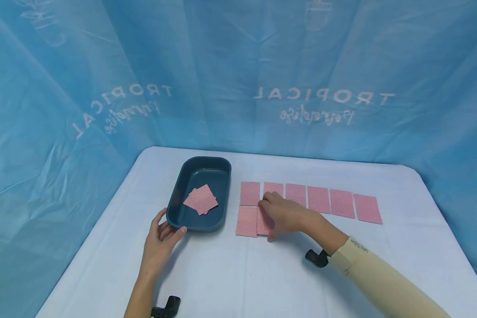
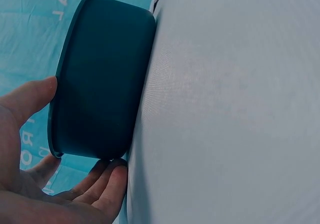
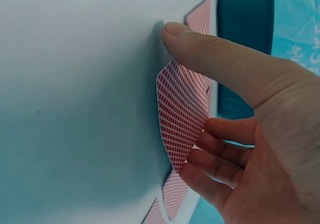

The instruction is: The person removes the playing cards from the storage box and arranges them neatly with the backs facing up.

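Observation:
A dark teal tray [image 1: 198, 225] stands on the left of the white table, with a loose pile of red-patterned playing cards [image 1: 201, 199] face down inside. My left hand [image 1: 161, 240] holds the tray's near left corner, thumb and fingertips at the rim and wall; the left wrist view shows the tray's outer wall [image 2: 102, 78]. To the right, my right hand [image 1: 285, 213] grips a playing card [image 3: 182, 116] by its edges between thumb and fingers. That card bows slightly in the right wrist view. Beside it lies another face-down card [image 1: 247, 221], at the front left.
A back row of face-down cards runs rightward from a card [image 1: 250, 193] near the tray to a card [image 1: 367, 208] at the right end. The white cloth-covered table [image 1: 230, 274] meets a blue printed curtain [image 1: 238, 79] behind. Black wrist mounts [image 1: 317, 258] sit under both wrists.

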Demonstrator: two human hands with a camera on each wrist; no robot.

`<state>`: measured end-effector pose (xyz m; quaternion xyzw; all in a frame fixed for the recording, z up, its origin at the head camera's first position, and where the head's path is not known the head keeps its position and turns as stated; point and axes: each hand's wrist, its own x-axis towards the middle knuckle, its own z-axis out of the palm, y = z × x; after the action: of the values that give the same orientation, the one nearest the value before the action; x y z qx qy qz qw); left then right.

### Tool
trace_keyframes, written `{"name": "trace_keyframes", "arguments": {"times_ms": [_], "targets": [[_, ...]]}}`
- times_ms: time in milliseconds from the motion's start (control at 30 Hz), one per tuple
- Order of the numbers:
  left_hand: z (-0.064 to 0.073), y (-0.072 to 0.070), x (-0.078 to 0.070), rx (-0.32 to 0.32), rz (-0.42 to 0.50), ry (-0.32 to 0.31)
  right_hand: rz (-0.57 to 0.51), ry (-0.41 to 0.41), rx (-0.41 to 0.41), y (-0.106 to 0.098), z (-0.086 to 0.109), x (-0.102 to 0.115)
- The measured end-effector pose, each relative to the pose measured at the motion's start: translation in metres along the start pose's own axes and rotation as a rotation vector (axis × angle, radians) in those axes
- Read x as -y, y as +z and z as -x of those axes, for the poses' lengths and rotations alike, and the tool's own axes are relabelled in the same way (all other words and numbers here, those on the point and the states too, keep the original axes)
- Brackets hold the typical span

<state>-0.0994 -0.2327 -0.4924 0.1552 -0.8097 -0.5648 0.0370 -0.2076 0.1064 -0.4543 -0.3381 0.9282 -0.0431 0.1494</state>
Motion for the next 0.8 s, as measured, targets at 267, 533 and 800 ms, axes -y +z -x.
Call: {"name": "trace_keyframes", "arguments": {"times_ms": [267,533,800], "targets": [[0.001,-0.001,0.0,0.016,0.009,0.004,0.026,0.005,-0.007,0.006,0.005,-0.002],[0.0,-0.001,-0.002,0.01,0.006,0.004,0.042,0.006,-0.013,0.006,0.008,-0.006],[-0.001,-0.001,0.0,0.011,0.003,0.011,-0.015,-0.01,-0.044,0.002,0.01,-0.01]]}}
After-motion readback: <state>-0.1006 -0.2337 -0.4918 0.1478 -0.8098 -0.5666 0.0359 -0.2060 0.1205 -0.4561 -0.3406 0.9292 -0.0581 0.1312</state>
